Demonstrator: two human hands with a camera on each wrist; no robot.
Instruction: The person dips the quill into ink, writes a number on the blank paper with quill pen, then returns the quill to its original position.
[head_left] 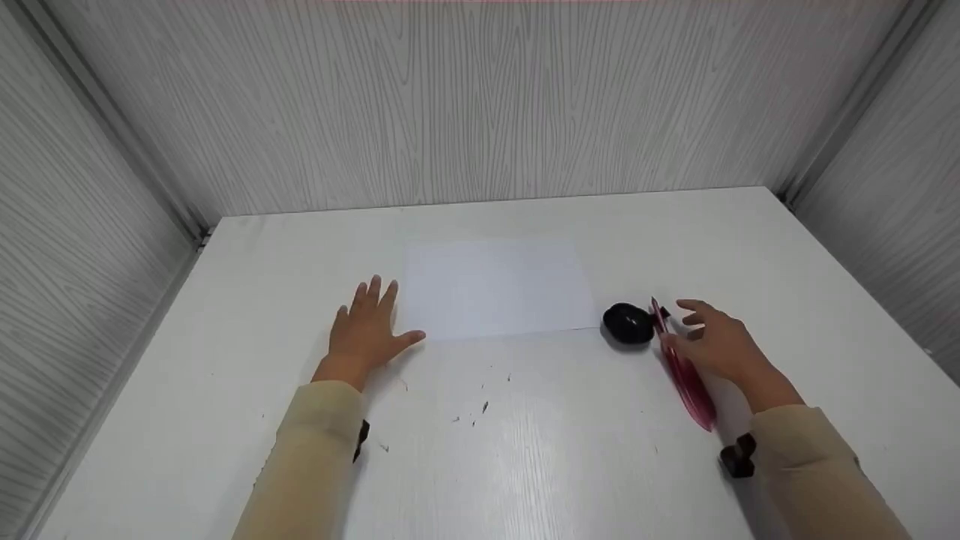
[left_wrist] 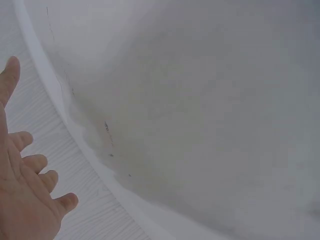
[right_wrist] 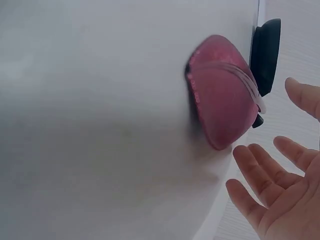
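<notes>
Left hand [head_left: 365,331] lies flat on the white table [head_left: 247,315], fingers spread, holding nothing, thumb just beside the near left corner of the paper sheet [head_left: 499,289]. Sheet: thin, matte, rectangular. Right of it a glossy black rounded object [head_left: 627,323]. Right hand [head_left: 716,346], fingers relaxed and apart, grips nothing and touches the pink translucent curved piece [head_left: 684,373] standing on edge. Advise steadying that piece by its rim.

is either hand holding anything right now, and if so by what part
Nothing is held. The left hand lies flat on the table beside the paper; the right hand is open beside the pink object.
</notes>
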